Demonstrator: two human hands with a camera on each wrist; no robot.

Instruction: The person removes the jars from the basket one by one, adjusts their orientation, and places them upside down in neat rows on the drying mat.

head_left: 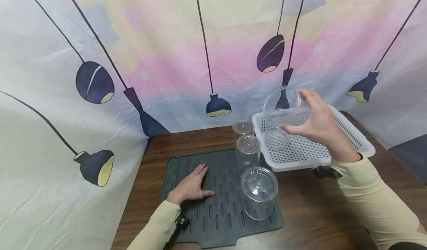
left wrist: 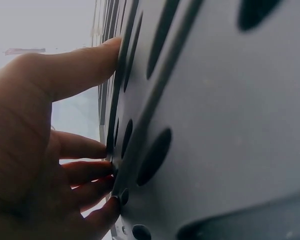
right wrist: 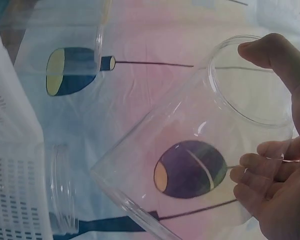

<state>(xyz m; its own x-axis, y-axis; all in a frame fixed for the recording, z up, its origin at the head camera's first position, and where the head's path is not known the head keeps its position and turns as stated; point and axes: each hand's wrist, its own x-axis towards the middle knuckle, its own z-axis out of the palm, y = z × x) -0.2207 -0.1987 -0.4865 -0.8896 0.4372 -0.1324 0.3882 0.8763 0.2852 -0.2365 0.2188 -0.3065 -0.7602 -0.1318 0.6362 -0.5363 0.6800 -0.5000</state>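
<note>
My right hand (head_left: 317, 124) grips a clear cylindrical jar (head_left: 281, 103) between thumb and fingers, up over the near part of a white basket. In the right wrist view the held jar (right wrist: 182, 145) is tilted, the thumb at the round end and the fingers along its side. My left hand (head_left: 191, 185) rests on a dark grey ribbed mat (head_left: 217, 216) with fingers spread and nearly straight; its fingertips touch the mat's surface in the left wrist view. Along the mat's right side stand a large clear jar (head_left: 259, 194) and a narrower one (head_left: 248, 152) behind it.
The white perforated basket (head_left: 320, 165) sits right of the mat on a brown wooden table (head_left: 307, 213). Another clear jar (right wrist: 62, 190) is inside it. A further clear jar (head_left: 243, 127) stands at the back, beside the basket. Behind the table hangs a lamp-patterned cloth (head_left: 186, 57).
</note>
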